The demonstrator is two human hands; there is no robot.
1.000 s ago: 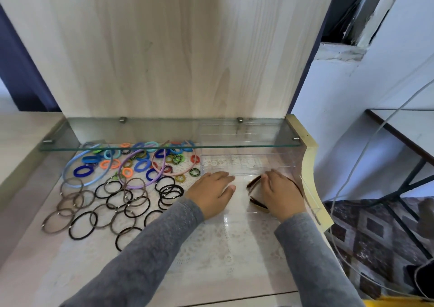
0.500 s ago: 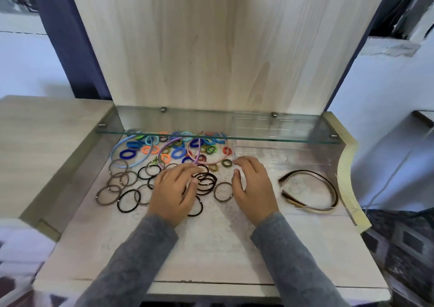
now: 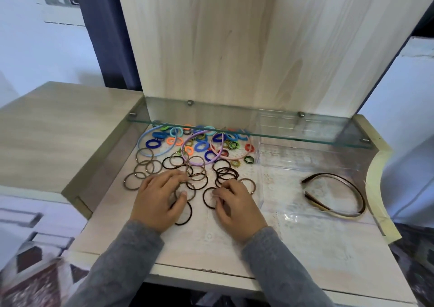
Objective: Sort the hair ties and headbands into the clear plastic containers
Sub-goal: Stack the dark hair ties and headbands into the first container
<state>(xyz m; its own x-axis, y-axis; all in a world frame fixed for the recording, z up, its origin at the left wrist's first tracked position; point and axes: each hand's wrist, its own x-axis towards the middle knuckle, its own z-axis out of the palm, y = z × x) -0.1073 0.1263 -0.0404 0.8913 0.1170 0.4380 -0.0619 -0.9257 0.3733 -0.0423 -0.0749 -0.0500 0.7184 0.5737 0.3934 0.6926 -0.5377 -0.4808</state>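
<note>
Several thin brown and black hair ties (image 3: 145,166) lie spread on the white desk (image 3: 206,245), with small coloured hair ties (image 3: 202,146) and pastel headbands (image 3: 234,158) behind them. My left hand (image 3: 157,201) rests flat on the brown ties, fingers and thumb touching them. My right hand (image 3: 238,204) has curled fingers that pinch the edge of a dark hair tie (image 3: 206,200). To the right stands a clear plastic container (image 3: 260,184) holding brown headbands (image 3: 338,184).
A glass shelf (image 3: 305,137) hangs low over the back of the desk, above the coloured ties and the container's far end. A wooden panel (image 3: 234,48) rises behind. A lower wooden cabinet top (image 3: 58,130) adjoins on the left.
Both hands left the brown headbands in the container and moved left onto the hair ties. The right hand now pinches a dark tie. The camera view swung left.
</note>
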